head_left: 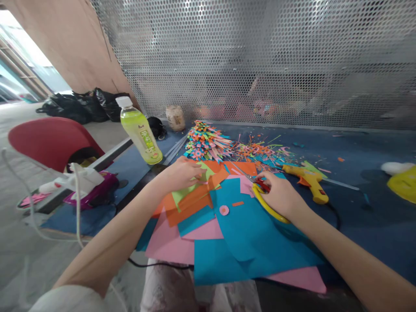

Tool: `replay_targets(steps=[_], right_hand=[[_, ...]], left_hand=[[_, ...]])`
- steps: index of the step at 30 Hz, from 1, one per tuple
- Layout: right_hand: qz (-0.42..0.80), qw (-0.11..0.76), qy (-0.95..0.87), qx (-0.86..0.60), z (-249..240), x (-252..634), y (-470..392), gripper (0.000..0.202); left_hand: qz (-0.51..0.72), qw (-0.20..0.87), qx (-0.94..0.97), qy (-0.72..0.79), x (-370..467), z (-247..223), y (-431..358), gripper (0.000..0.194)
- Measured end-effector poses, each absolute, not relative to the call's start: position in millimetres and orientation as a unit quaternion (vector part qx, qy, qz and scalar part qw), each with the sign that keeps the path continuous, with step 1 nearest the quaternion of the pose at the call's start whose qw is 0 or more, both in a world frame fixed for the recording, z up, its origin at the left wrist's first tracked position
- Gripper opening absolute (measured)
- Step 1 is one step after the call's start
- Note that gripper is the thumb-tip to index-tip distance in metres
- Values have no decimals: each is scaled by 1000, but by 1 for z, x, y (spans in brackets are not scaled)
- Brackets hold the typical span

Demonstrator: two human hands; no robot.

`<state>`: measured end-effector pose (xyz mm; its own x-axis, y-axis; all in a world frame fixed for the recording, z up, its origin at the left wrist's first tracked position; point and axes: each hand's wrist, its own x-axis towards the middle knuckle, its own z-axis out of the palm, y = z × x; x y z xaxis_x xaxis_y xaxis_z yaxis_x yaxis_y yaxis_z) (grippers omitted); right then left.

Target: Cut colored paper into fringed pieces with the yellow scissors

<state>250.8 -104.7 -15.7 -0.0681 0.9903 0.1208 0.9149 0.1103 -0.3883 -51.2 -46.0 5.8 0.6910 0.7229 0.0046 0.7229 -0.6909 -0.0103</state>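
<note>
My left hand bends over the pile of coloured paper, its fingers closed at a light green paper that lies among orange sheets. My right hand grips scissors with yellow and red handles. Their blades point up and left over a small pink paper. Below the hands spreads a large blue sheet, carrying a small pink paper flower and an orange strip. Beyond the paper stands a cone-shaped tree of many-coloured paper.
Paper scraps are heaped right of the tree. A yellow glue gun lies by my right hand. At left stand a green drink bottle and a white power strip with cords. Perforated metal closes off the table's back.
</note>
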Motion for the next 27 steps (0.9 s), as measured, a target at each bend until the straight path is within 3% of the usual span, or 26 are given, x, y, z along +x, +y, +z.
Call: replay_targets(steps=[4,9,18,27], right_hand=[[106,163,-727,-659,-17,249,-105,24],[112,161,-727,-658,-16,247,-105,26],[123,138,-736,-651,-14,241,-106,25],[127,132,-743,-644,-13,244,-104,22]], left_hand=[[-45,-1,-920,-389,-47,8,-53,37],[-14,-44,-912,-408,-35,8,-68,55],[72,70,-923,-370,-22,-2,-68,60],[55,43,-901,-427,-33,8,-70,65]])
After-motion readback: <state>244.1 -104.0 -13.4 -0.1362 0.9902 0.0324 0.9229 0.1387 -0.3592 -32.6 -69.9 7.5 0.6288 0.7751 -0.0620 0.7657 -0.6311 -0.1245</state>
